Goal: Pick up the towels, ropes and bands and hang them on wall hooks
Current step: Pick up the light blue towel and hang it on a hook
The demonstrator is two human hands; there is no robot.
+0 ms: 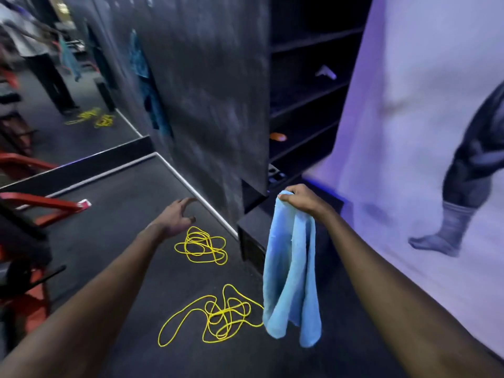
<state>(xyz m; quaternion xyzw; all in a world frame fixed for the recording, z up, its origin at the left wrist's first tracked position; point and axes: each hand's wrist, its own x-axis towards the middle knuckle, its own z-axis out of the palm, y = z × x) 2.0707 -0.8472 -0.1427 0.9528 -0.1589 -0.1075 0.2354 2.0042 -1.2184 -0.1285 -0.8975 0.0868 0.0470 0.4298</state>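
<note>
My right hand [302,200] grips the top edge of a light blue towel [290,271], which hangs folded below it, clear of the floor. My left hand [177,216] is stretched forward over the dark floor with its fingers loosely spread and holds nothing. Two tangled yellow ropes lie on the floor: one [203,245] just beyond my left hand, a larger one [218,315] nearer me, its right end hidden behind the towel. A teal towel [141,64] hangs on the dark wall [212,91] ahead.
A mirror [68,91] at left reflects a person and the ropes. Red gym equipment [41,208] stands at the left edge. Dark shelves [308,91] sit right of the wall, with a low black box [252,236] at their foot. A large printed banner [422,118] fills the right.
</note>
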